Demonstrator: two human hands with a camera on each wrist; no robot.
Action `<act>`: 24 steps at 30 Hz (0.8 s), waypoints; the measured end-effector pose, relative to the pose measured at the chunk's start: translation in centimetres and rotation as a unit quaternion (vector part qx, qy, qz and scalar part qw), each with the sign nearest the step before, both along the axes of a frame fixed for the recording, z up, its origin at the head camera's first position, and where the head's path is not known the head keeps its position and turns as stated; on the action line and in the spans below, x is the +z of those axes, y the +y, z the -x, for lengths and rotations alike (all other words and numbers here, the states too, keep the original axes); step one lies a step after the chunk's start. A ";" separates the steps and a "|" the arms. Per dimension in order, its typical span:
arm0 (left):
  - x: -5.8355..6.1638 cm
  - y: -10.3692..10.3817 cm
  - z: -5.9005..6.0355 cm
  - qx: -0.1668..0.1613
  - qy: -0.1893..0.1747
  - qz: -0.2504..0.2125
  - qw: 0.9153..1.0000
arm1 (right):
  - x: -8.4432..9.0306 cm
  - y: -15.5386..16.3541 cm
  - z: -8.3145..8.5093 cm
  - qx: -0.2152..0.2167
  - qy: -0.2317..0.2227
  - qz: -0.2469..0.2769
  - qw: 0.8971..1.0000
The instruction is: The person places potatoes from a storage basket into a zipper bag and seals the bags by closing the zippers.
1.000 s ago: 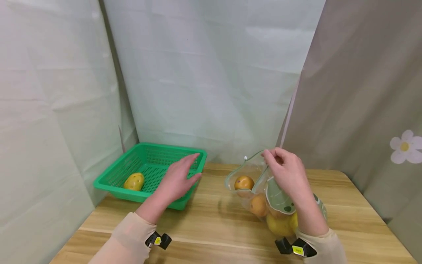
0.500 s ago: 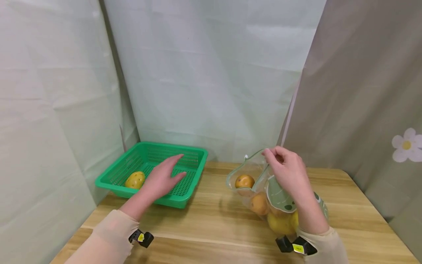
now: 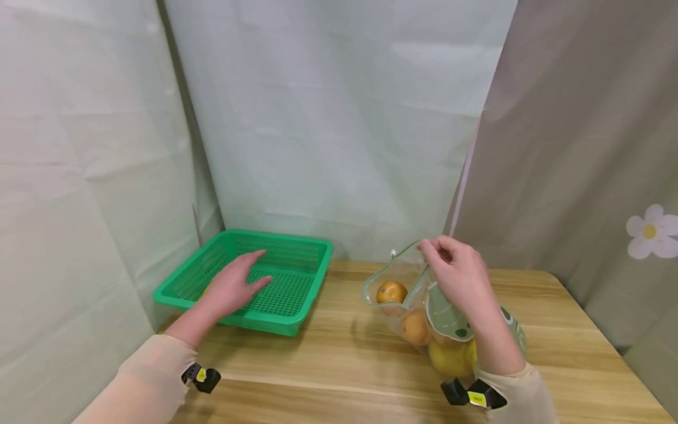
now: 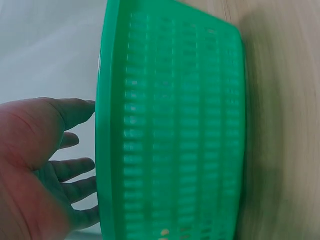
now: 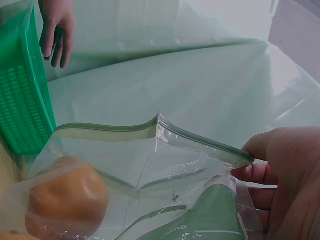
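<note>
Table (image 3: 339, 359): pale wood-grain top, backed by grey-green sheeting; a brownish curtain with a white flower print hung on the right.
Basket (image 3: 296, 306): green plastic, square, perforated floor and slotted walls. Sat on the table's far left, well apart from the bag. In the left wrist view its outer wall (image 4: 170, 125) filled most of the frame.
Bag (image 3: 418, 294): clear zip-top plastic, green-tinted seal strip along the mouth, a green leaf-shaped print on its side. Stood on the table right of centre, mouth gaping toward the basket, upper edge lifted. Close view showed creased film and the seal strip curving across (image 5: 150, 130).
Fruit in bag: one orange-brown round fruit (image 3: 392, 292) near the mouth, a second orange one (image 3: 415, 328) below it, a yellow one (image 3: 450, 359) lowest, by the wrist. All lay inside the film.
Right hand (image 3: 458, 277): fingers curled, thumb and fingertips pinching the bag's top edge at the seal, holding it up.
Left hand (image 3: 230, 287): over the basket's interior, palm down, fingers spread and nearly straight, gripping nothing. Whether it touched the floor could not be told.
Wrists: a black clip with a yellow tag at each cuff.
</note>
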State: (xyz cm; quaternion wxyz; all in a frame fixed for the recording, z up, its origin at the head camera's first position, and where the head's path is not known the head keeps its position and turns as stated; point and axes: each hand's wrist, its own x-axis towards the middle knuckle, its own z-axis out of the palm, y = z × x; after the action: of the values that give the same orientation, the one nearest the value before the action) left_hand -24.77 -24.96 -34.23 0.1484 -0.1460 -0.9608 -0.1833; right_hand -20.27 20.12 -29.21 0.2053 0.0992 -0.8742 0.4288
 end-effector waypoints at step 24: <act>-1.6 -8.0 1.9 0.024 -0.076 0.005 0.997 | -0.1 -0.4 0.3 -0.003 0.002 0.003 1.000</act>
State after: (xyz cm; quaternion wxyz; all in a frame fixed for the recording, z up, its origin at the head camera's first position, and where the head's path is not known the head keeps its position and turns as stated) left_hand -26.66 -32.96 -35.88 0.0787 -0.1089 -0.9734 -0.1854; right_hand -20.53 19.70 -29.34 0.2089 0.0970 -0.8729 0.4302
